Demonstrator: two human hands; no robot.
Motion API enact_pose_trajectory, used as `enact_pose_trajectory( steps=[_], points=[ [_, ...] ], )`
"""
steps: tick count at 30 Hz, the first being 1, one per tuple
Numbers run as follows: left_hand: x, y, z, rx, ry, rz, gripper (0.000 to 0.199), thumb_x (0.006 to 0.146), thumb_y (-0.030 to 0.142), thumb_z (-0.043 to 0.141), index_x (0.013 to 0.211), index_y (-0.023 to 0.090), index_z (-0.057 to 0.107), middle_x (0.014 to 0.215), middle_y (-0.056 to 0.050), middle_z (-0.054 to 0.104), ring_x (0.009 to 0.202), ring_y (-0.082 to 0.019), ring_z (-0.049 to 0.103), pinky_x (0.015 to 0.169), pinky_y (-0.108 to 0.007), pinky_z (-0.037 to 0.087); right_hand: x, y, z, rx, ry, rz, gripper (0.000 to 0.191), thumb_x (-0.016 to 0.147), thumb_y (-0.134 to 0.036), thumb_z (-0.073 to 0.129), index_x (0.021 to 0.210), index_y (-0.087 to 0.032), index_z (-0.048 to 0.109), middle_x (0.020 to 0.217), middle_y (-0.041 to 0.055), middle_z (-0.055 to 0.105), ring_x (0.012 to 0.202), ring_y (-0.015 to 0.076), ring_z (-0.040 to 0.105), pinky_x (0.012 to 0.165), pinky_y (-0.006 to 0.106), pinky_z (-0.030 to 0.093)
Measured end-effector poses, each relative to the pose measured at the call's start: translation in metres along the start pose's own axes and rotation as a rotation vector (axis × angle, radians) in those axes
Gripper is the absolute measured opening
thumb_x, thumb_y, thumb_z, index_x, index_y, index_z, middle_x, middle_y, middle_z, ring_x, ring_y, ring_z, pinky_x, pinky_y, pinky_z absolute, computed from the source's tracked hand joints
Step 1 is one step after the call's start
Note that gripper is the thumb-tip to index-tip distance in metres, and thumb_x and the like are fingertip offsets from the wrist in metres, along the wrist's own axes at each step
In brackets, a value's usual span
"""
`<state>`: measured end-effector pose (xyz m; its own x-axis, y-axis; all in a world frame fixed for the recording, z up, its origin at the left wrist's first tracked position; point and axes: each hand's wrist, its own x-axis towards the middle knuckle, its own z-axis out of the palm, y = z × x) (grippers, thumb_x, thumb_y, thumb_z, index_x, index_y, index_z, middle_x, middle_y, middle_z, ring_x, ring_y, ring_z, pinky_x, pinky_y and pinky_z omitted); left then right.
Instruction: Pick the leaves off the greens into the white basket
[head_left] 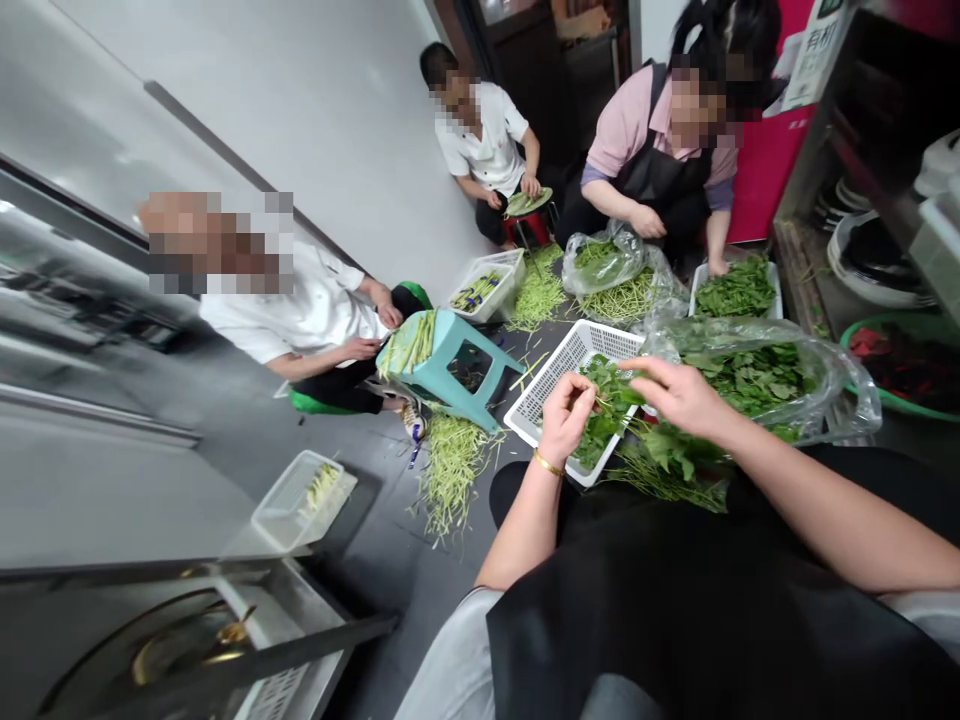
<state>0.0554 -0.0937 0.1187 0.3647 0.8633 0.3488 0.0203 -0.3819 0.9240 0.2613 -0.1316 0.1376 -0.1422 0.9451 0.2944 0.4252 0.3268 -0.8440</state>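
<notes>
Over a white slotted basket [530,393], my left hand [568,412] is closed in a pinch on the thin stem of a leafy green. Just to its right, my right hand [675,393] has thumb and fingertips together at the green leaves [626,385]. More picked leaves [596,440] lie inside the basket. Beneath my right wrist, a heap of leafy greens and loose stems [675,465] rests by my lap. A clear plastic bag [840,385] full of leafy greens [757,380] lies open beyond my right forearm.
Three co-workers sit around the floor. A light blue stool [465,350] bears green stalks, with trimmings [454,465] piled below. Other white baskets [487,285] and a clear bin [300,500] stand about. A green basin [900,395] and shelving are at right; a metal rack [315,620] is at lower left.
</notes>
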Motion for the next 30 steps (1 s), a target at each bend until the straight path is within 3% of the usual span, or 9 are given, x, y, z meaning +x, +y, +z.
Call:
enact_pose_trajectory(
  steps=[3, 6, 8, 12, 14, 17, 20, 26, 30],
  points=[
    [-0.004, 0.0, 0.004, 0.051, -0.038, 0.004, 0.027, 0.085, 0.045, 0.056, 0.085, 0.018, 0.055, 0.077, -0.002, 0.056, 0.064, -0.012, 0.056, 0.061, -0.025, 0.046, 0.004, -0.003, 0.02, -0.34, -0.164, -0.171, 0.028, 0.09, -0.033, 0.046, 0.109, -0.018, 0.061, 0.092, 0.0087, 0.068, 0.074, 0.0198, 0.06, 0.066, 0.03, 0.042],
    [-0.009, -0.001, 0.006, 0.102, -0.061, -0.008, 0.027, 0.085, 0.044, 0.057, 0.082, 0.017, 0.056, 0.075, -0.002, 0.055, 0.062, -0.012, 0.056, 0.059, -0.025, 0.045, 0.008, 0.002, 0.028, -0.452, -0.223, -0.182, 0.023, 0.091, -0.03, 0.043, 0.085, -0.017, 0.061, 0.076, 0.0076, 0.065, 0.063, 0.0174, 0.055, 0.061, 0.029, 0.037],
    [-0.01, -0.002, 0.008, 0.062, -0.062, -0.028, 0.028, 0.084, 0.044, 0.058, 0.08, 0.017, 0.054, 0.072, -0.001, 0.056, 0.059, -0.011, 0.056, 0.057, -0.025, 0.044, 0.012, 0.008, 0.026, -0.303, -0.164, -0.119, 0.023, 0.089, -0.033, 0.045, 0.075, -0.018, 0.056, 0.067, 0.0046, 0.059, 0.059, 0.0152, 0.051, 0.059, 0.028, 0.036],
    [-0.007, -0.004, 0.011, -0.087, -0.015, -0.116, 0.033, 0.082, 0.048, 0.06, 0.079, 0.018, 0.05, 0.067, 0.0, 0.06, 0.053, -0.01, 0.056, 0.053, -0.024, 0.044, 0.015, 0.029, 0.008, 0.368, 0.146, 0.201, 0.03, 0.088, -0.047, 0.045, 0.075, -0.021, 0.046, 0.053, -0.0037, 0.043, 0.044, 0.0102, 0.039, 0.044, 0.024, 0.032],
    [-0.004, -0.006, 0.011, -0.129, 0.01, -0.164, 0.035, 0.079, 0.05, 0.063, 0.079, 0.018, 0.049, 0.066, 0.0, 0.061, 0.051, -0.009, 0.056, 0.052, -0.023, 0.044, 0.01, 0.039, 0.002, 0.551, 0.132, 0.307, 0.033, 0.085, -0.053, 0.05, 0.077, -0.021, 0.044, 0.053, -0.005, 0.043, 0.041, 0.0085, 0.038, 0.039, 0.022, 0.028],
    [0.002, -0.009, 0.012, -0.159, 0.054, -0.183, 0.036, 0.078, 0.05, 0.065, 0.077, 0.017, 0.048, 0.063, 0.001, 0.06, 0.048, -0.008, 0.054, 0.05, -0.021, 0.042, -0.003, 0.041, 0.007, 0.471, -0.125, 0.394, 0.04, 0.082, -0.059, 0.053, 0.076, -0.02, 0.044, 0.051, -0.0055, 0.045, 0.038, 0.008, 0.041, 0.036, 0.021, 0.027],
    [0.004, -0.01, 0.015, -0.159, 0.062, -0.181, 0.037, 0.077, 0.05, 0.066, 0.076, 0.017, 0.048, 0.061, 0.002, 0.058, 0.047, -0.007, 0.051, 0.049, -0.021, 0.039, -0.009, 0.03, 0.025, 0.289, -0.225, 0.353, 0.038, 0.083, -0.058, 0.051, 0.078, -0.022, 0.043, 0.047, -0.008, 0.043, 0.035, 0.0086, 0.04, 0.035, 0.021, 0.028],
    [0.001, -0.012, 0.019, -0.114, 0.027, -0.192, 0.039, 0.075, 0.053, 0.066, 0.075, 0.018, 0.049, 0.059, 0.005, 0.052, 0.048, -0.007, 0.049, 0.049, -0.021, 0.039, 0.007, 0.011, 0.033, 0.073, -0.279, 0.179, 0.028, 0.081, -0.046, 0.056, 0.073, -0.021, 0.048, 0.05, -0.0053, 0.046, 0.042, 0.011, 0.044, 0.045, 0.025, 0.035],
    [-0.001, -0.019, 0.016, -0.154, 0.089, -0.214, 0.038, 0.077, 0.052, 0.064, 0.077, 0.018, 0.048, 0.06, 0.004, 0.056, 0.045, -0.006, 0.049, 0.047, -0.021, 0.038, -0.003, 0.01, -0.001, 0.456, -0.054, 0.264, 0.026, 0.081, -0.047, 0.054, 0.073, -0.022, 0.048, 0.054, -0.0029, 0.047, 0.046, 0.0129, 0.045, 0.047, 0.028, 0.038]
  ],
)
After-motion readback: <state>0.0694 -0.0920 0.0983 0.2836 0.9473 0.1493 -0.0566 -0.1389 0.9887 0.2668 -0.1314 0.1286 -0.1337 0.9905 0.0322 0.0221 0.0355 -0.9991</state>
